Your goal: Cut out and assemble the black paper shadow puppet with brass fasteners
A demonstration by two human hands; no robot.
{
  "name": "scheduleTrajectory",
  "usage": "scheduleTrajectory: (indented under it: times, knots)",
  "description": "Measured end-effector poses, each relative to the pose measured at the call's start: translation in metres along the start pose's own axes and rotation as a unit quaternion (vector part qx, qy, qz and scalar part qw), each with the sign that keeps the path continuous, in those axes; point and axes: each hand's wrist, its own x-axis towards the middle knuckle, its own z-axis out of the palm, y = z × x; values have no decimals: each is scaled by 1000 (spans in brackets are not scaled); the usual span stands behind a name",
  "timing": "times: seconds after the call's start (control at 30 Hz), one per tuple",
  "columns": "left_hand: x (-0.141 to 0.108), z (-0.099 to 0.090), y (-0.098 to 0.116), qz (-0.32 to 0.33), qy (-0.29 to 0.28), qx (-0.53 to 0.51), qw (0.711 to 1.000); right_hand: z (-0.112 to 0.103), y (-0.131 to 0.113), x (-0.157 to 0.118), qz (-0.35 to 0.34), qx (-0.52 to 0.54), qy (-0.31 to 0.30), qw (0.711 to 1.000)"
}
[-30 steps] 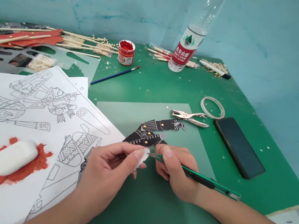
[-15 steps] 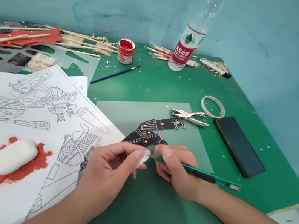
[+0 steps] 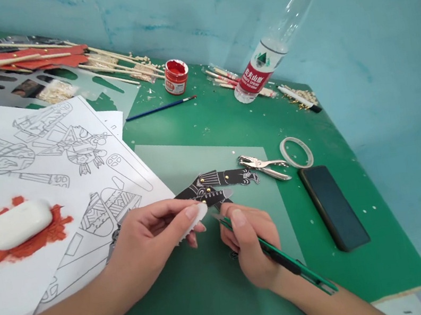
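Between the thumb and fingers of my left hand (image 3: pixel 159 236) is a small white cut-out piece (image 3: pixel 200 214) with a notched lower edge. My right hand (image 3: pixel 250 237) is closed around a green utility knife (image 3: pixel 279 254). Its blade tip points left, just apart from the white piece. Behind both hands lies a black jointed paper figure (image 3: pixel 214 180) with white line patterns and brass-coloured fasteners, partly hidden by my fingers. A translucent sheet (image 3: pixel 202 298) lies beneath the hands on the green table.
A silver hole punch (image 3: pixel 262 165), a tape roll (image 3: pixel 296 153) and a phone (image 3: pixel 335 206) lie to the right. At the back stand a red paint jar (image 3: pixel 176 77), a paintbrush (image 3: pixel 162 108) and a bottle (image 3: pixel 256 72). Printed drawings (image 3: pixel 82 141) and a white case (image 3: pixel 20 224) are left.
The knife blade has come away from the white piece, leaving a small gap. The white piece is turned slightly upward, and the knife's rear end has dropped lower.
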Motion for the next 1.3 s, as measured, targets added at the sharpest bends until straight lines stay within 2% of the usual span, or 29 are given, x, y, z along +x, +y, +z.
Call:
scheduleTrajectory:
  times: [0.13, 0.23, 0.33, 0.4, 0.57, 0.73, 0.83, 0.9, 1.0, 1.07, 1.2, 1.3]
  knots:
    - [-2, 2, -2, 11, -23, 31, 999, -6, -9, 8, 85, 93, 32, 992]
    - [-5, 2, -4, 33, -58, 104, 992, -15, -14, 16, 110, 151, 95, 978]
    - [-6, -1, -3, 47, -65, 162, 984, -23, -15, 20, 129, 128, 146, 973]
    - [-4, -4, -2, 56, -67, 175, 981, -26, -14, 21, 134, 88, 139, 977]
    - [2, -13, -2, 101, -104, 165, 976, -29, -21, 27, 150, 47, 91, 983]
    - [6, -16, -6, 189, -130, 174, 958, -39, -35, 34, 154, 22, 9, 988]
    - [5, -16, -5, 278, -118, 200, 932, -50, -43, 36, 158, -50, -51, 985]
    - [3, -16, -2, 309, -88, 222, 921, -59, -49, 37, 159, -111, -79, 978]
    - [2, -19, 6, 267, -44, 232, 934, -73, -59, 40, 199, -156, -92, 963]
    - [2, -20, 11, 221, -41, 195, 955, -81, -69, 42, 239, -137, -123, 953]
    - [5, -17, 18, 152, -78, 72, 983, -88, -86, 47, 281, -23, -219, 934]
    - [5, -14, 18, 128, -118, 60, 983, -80, -85, 50, 246, 13, -230, 941]
